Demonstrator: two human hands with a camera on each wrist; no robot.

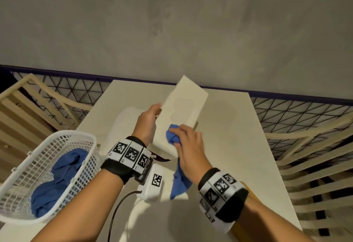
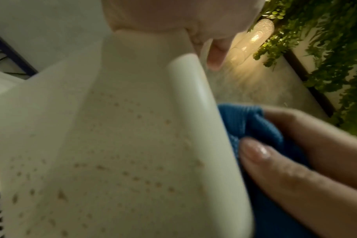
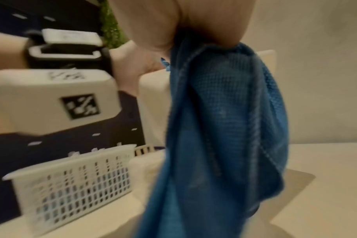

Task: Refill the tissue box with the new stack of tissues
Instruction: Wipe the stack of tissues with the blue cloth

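Note:
A white tissue box [image 1: 183, 106] with a patch of small holes is held tilted above the table. My left hand [image 1: 149, 119] grips its left edge. Close up in the left wrist view, the box [image 2: 132, 145] fills the picture. My right hand [image 1: 188, 142] holds a bunched blue cloth [image 1: 172, 136] pressed against the box's near right side, and the rest of the cloth [image 3: 224, 120] hangs down. A white stack of tissues [image 1: 122, 125] lies on the table behind my left wrist.
A white mesh basket [image 1: 63, 133] with more blue cloth stands at the table's left front. The white table [image 1: 229, 136] backs onto a grey wall. A tan flat piece [image 1: 246, 190] lies partly under my right forearm. Slatted wooden frames and netting flank the table.

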